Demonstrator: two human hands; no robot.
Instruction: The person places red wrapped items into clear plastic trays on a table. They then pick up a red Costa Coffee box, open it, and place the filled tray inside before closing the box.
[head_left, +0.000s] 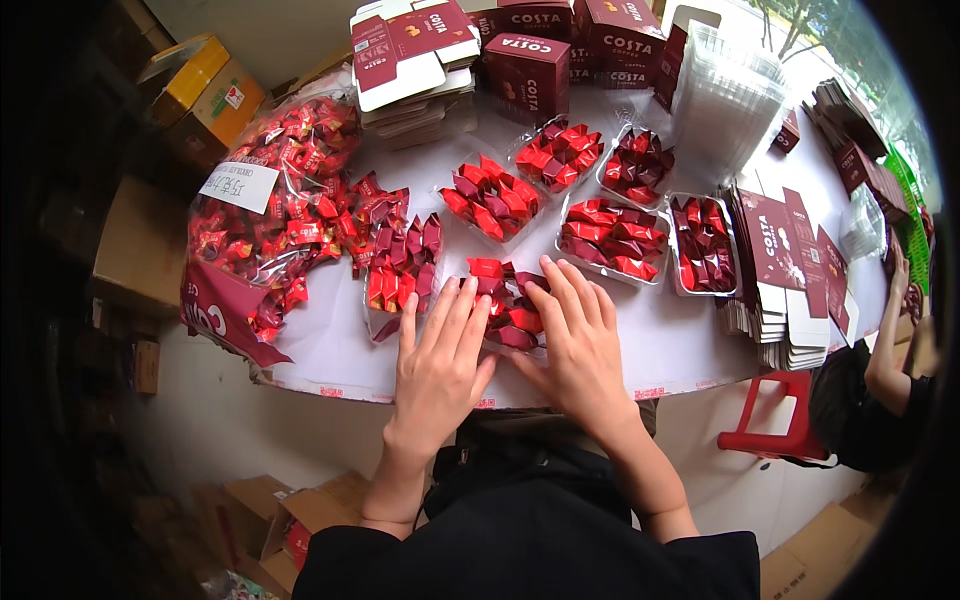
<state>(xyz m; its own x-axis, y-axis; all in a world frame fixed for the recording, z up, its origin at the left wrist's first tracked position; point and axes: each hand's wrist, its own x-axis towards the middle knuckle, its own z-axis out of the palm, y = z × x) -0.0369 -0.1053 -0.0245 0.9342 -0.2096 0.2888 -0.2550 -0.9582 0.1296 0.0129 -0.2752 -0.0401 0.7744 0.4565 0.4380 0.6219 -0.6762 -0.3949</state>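
My left hand (444, 352) and my right hand (574, 337) lie on either side of a clear plastic tray of red and maroon wrapped candies (517, 319), fingertips on the candies. The palms partly hide this tray. Close to my left fingers is another filled tray (401, 274), beside loose candies (367, 210) spilling from a large clear bag of candies (300, 157). Several more filled trays, such as the one beyond my right hand (615, 236), stand farther back on the table.
Flat maroon cartons lie stacked at the back (412, 45) and right (772, 247). Folded boxes (525, 75) and nested empty plastic trays (724, 105) stand behind. A co-worker's arm (889, 352) and a red stool (780, 420) are at the right. Cardboard boxes (300, 517) stand on the floor.
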